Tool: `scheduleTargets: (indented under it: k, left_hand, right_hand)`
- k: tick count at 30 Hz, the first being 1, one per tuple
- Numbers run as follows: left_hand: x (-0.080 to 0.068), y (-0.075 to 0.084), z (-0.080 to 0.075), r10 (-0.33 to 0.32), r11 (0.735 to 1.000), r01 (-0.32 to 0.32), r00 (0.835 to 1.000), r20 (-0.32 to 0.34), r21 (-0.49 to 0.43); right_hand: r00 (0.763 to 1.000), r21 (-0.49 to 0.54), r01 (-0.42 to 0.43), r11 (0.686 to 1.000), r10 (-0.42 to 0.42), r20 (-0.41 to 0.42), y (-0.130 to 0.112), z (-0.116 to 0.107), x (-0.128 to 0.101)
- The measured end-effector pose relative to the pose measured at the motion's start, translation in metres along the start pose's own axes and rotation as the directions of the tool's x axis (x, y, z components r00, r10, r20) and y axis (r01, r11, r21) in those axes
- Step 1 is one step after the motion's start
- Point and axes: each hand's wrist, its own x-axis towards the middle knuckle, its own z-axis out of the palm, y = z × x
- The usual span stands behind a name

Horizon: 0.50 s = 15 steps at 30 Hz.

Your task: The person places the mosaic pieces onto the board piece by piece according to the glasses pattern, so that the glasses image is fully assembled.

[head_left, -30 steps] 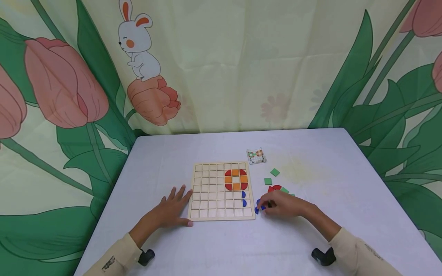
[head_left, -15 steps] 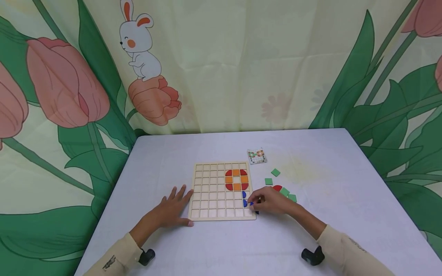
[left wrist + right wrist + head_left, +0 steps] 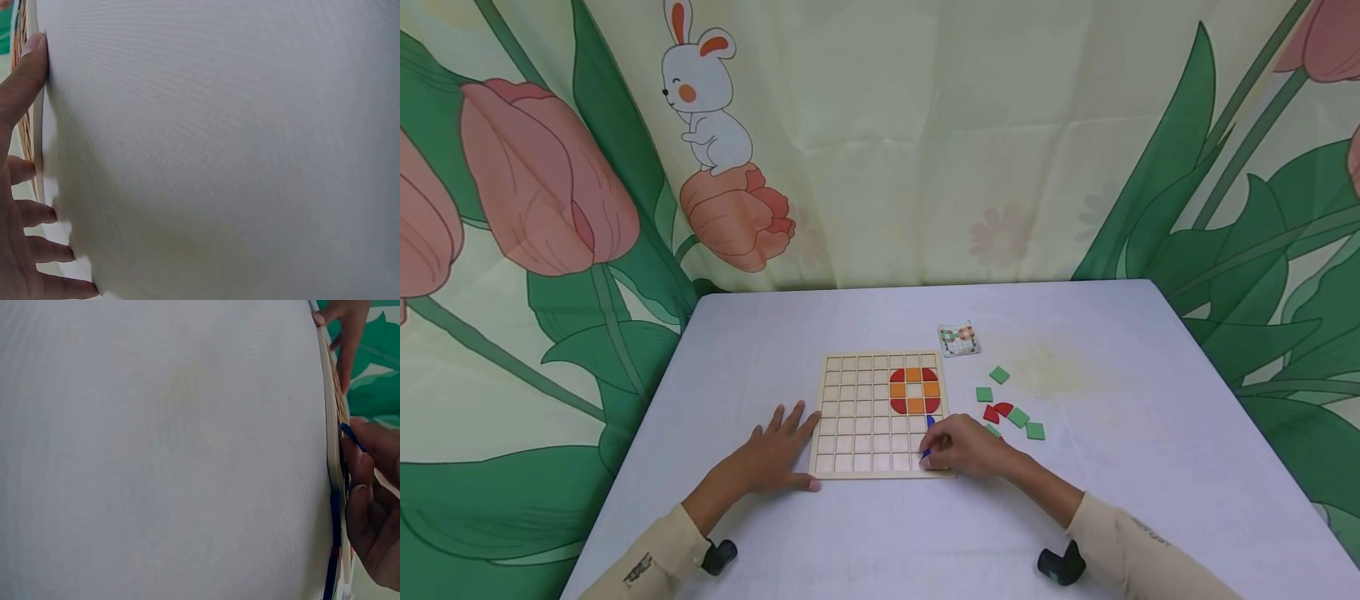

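A wooden grid board (image 3: 853, 418) lies on the table. My left hand (image 3: 773, 457) rests spread at its left side, index fingertip and thumb at the frame. In the left wrist view the thumb (image 3: 28, 72) lies against the board's edge. Over the lower right cells, my right hand (image 3: 964, 444) pinches a small blue tile (image 3: 352, 436), seen tilted between thumb and fingers in the right wrist view. One blue rounded tile (image 3: 930, 421) shows in the right column; my fingers hide the cells below it. Orange squares (image 3: 913, 375) and red rounded tiles (image 3: 897, 406) form a ring at the upper right.
Right of the board lie loose green square tiles (image 3: 999, 375) and red tiles (image 3: 1003, 408), some partly behind the right hand. More blue tiles (image 3: 336, 515) stand out near the board's edge in the right wrist view. A small pattern card (image 3: 959, 340) lies beyond the board.
My right hand has moved left from the loose tiles onto the board's lower right, carrying the blue tile. Loose red and green tiles are uncovered. My left hand stays put.
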Motion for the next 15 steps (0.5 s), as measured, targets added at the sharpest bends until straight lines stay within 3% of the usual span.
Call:
scheduleTargets:
  k: [15]
  left_hand:
    - [0.001,0.000,-0.001,-0.011,1.000,0.011,1.000,0.010,-0.006]
  right_hand:
    - [0.998,-0.078,-0.035,0.996,0.031,-0.049,-0.012,0.006,-0.005]
